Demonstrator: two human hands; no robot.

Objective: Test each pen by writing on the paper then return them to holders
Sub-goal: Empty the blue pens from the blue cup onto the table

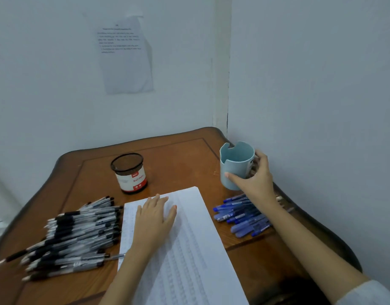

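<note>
Table (pixel 178 155): brown wood, set into a corner of the wall (pixel 46 84).

1. Black pens (pixel 75 236): a loose pile on the left side of the table. Most lie roughly parallel, and the right end of the pile is just beside the left edge of the paper.
2. Mesh holder (pixel 130 172): a black cylinder with a red-and-white label. It stands upright at the far left of the paper and holds no visible pens.
3. Notice (pixel 125 56): a printed sheet fixed to the wall above the mesh holder (text too blurred to read).
4. Paper (pixel 189 249): a white sheet with faint ruled rows. It lies at the centre and runs from the near edge toward the far side.
5. Left hand (pixel 155 216): palm down on the far part of the paper, fingers straight and close together, holding nothing.
6. Blue pens (pixel 242 214): a smaller pile to the right of the paper, under the right forearm.
7. Blue holder (pixel 233 166): a pale blue cup with a notched rim, far right, near the corner. No pens are visible in it. Contact with the table cannot be confirmed.
8. Right hand (pixel 255 177): grips the blue holder, with the thumb on its near face and the fingers curled round its right side.
</note>
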